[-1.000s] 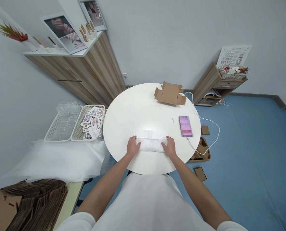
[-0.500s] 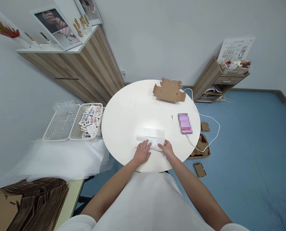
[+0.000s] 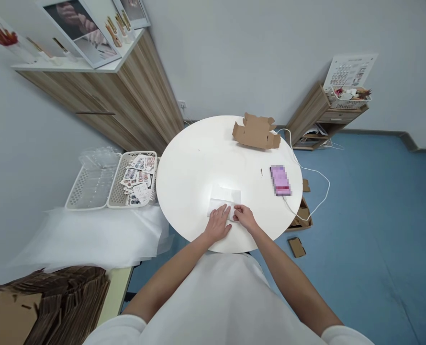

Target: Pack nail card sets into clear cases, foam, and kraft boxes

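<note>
A white sheet of wrapping paper [image 3: 226, 193], partly folded, lies near the front edge of the round white table [image 3: 187, 177]. On its left part my left hand [image 3: 218, 223] rests flat with the fingers stretched out. At the paper's right side my right hand [image 3: 245, 216] has its fingers curled in, pinching the folded edge. Whatever the paper may wrap is hidden. Farther back on the table lies an unfolded brown cardboard box [image 3: 256, 132].
A phone [image 3: 281, 180] with a white cable [image 3: 315, 171] lies at the table's right. Baskets, one holding printed cards [image 3: 138, 179], stand left, above white sheets [image 3: 101, 237] and stacked cardboard [image 3: 72, 302]. Small boxes [image 3: 297, 247] lie on the floor. A cabinet [image 3: 137, 96] stands behind.
My right hand has moved left, folding the paper's right side inward, so the paper is narrower. My left hand stays on it. The view has shifted slightly.
</note>
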`<state>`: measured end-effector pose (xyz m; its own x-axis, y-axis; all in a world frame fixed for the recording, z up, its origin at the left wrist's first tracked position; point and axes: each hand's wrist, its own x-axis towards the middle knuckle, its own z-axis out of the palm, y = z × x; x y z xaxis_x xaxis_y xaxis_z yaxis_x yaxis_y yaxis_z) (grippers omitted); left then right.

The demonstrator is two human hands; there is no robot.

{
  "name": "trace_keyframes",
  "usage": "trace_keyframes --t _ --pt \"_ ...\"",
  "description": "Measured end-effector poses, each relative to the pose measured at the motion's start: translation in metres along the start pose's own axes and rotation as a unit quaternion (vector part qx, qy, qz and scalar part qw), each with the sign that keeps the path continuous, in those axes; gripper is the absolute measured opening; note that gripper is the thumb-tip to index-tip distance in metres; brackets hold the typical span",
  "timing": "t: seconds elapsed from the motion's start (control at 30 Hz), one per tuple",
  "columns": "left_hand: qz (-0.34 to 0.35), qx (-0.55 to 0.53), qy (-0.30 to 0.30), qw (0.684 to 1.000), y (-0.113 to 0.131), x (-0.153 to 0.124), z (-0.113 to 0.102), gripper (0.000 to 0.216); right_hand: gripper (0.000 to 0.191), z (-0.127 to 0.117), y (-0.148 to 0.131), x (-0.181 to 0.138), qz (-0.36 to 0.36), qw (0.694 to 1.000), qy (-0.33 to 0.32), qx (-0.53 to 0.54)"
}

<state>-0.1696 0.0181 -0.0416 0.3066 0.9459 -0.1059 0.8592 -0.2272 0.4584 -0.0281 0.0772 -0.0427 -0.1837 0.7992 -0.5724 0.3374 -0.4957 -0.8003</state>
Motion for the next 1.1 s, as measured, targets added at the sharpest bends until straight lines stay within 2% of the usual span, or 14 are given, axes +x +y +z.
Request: trace_keyframes --t 0.1,0.17,0.23,0.3,0.4,0.47,0.53,0.6,0.67,0.73,0.83,0.93,1.03,1.1 --pt "0.057 0.013 -0.027 0.998 -0.003 -0.002 -0.002 0.066 0.028 0.0 -0.002 0.0 -0.005 0.999 0.007 -0.052" --pt "0.074 0.029 -0.05 0.996 -0.005 -0.002 -0.001 0.066 0.03 -0.002 -0.001 -0.003 -0.034 0.992 0.034 -0.115" --pt "0.078 0.041 -0.059 0.994 -0.006 -0.001 0.0 0.065 0.033 -0.002 0.002 -0.009 -0.087 0.971 0.088 -0.203" --pt "0.082 0.043 -0.056 0.994 -0.007 0.0 0.0 0.063 0.041 0.002 0.007 -0.016 -0.13 0.938 0.118 -0.299" --pt "0.079 0.022 -0.045 0.996 -0.013 -0.006 -0.001 0.06 0.048 0.016 0.013 -0.022 -0.132 0.913 0.084 -0.378" --pt "0.013 -0.009 -0.012 1.0 -0.023 -0.018 0.0 0.062 0.05 0.027 0.013 -0.022 -0.129 0.906 0.071 -0.396" --pt "-0.134 -0.063 0.046 0.988 -0.037 -0.035 0.004 0.068 0.051 0.038 0.011 -0.019 -0.132 0.906 0.064 -0.397" --pt "-0.28 -0.146 0.092 0.944 -0.054 -0.05 0.008 0.072 0.051 0.047 0.008 -0.017 -0.133 0.911 0.061 -0.385" --pt "-0.341 -0.238 0.11 0.903 -0.068 -0.059 0.011 0.073 0.051 0.057 0.007 -0.016 -0.13 0.922 0.055 -0.361" --pt "-0.354 -0.3 0.109 0.879 -0.078 -0.061 0.011 0.074 0.052 0.067 0.006 -0.015 -0.129 0.932 0.039 -0.336" --pt "-0.395 -0.336 0.104 0.849 -0.088 -0.053 0.003 0.075 0.054 0.078 0.007 -0.015 -0.126 0.942 0.029 -0.311" --pt "-0.412 -0.373 0.088 0.827 -0.095 -0.044 -0.011 0.061 0.053 0.083 0.007 -0.015 -0.123 0.945 0.04 -0.3" --pt "-0.35 -0.412 0.071 0.838 -0.097 -0.039 -0.023 0.037 0.053 0.083 0.005 -0.014 -0.115 0.947 0.048 -0.296" --pt "-0.294 -0.404 0.075 0.863 -0.092 -0.035 -0.028 0.027 0.053 0.083 0.003 -0.012 -0.109 0.949 0.056 -0.291"
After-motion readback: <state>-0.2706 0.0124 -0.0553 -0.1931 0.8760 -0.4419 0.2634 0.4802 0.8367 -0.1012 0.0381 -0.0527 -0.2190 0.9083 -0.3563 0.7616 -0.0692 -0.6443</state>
